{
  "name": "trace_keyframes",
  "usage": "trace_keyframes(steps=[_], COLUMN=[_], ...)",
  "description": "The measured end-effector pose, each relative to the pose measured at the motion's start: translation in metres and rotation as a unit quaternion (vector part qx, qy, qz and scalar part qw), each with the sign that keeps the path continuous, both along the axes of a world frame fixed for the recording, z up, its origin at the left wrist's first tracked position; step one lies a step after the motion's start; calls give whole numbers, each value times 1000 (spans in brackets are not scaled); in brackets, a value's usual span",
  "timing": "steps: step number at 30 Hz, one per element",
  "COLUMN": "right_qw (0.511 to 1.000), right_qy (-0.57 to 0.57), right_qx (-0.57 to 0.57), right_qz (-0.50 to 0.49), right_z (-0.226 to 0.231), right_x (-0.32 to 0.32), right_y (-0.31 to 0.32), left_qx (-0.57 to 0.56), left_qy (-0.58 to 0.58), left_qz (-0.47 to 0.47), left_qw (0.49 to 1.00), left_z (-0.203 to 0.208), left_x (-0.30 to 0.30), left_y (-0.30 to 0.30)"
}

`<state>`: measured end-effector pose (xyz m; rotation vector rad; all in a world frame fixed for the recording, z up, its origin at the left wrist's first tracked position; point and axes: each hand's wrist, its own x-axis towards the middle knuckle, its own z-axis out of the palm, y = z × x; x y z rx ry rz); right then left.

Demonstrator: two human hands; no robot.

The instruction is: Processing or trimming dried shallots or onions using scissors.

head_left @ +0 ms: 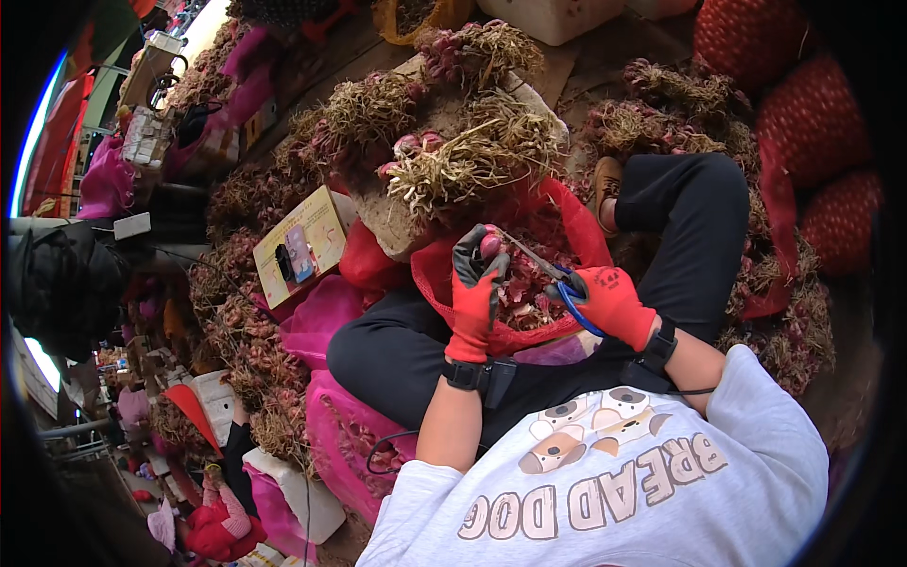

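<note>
My left hand (475, 300), in a red glove with dark fingertips, is closed around a small purple-red shallot (490, 243). In my right hand (612, 300), gloved in red, is a pair of scissors (535, 258) with blue handles. Their blades point up and left, with the tips close to the shallot. Below both hands lies a red mesh bag (578, 215), its mouth spread wide, with loose shallots and skins (524, 295) inside. Just beyond the bag, a bundle of shallots with dry, straw-coloured stems (472, 161) rests on a pale block (389, 225).
Heaps of dried shallots (248, 312) line the left side. A flat box (300, 244) with a phone-like object on it stands left of the bag. Pink mesh bags (345, 425) lie near my left leg; full red sacks (810, 123) are stacked at far right. Another person's red clothing (215, 529) shows lower left.
</note>
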<state>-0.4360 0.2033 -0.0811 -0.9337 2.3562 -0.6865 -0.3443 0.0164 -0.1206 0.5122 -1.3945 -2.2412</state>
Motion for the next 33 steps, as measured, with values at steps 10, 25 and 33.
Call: trace_keyframes(steps=[10,25,33], right_qw=[843,647,848], right_qy=[-451,-670,-382], right_qx=[-269,-339,-347], right_qz=[-119,-130,-124], right_z=[1,-59,-49], right_x=[-28,-40,-36], right_y=[-5,-31,-37], left_qx=[77,-13,-77], left_qy=[-86,-119,-145], left_qz=[-149,-125,-56], left_qw=[982,985,985], left_z=[22,3,-19], left_x=[3,-10,-4], left_y=[-13,12,19])
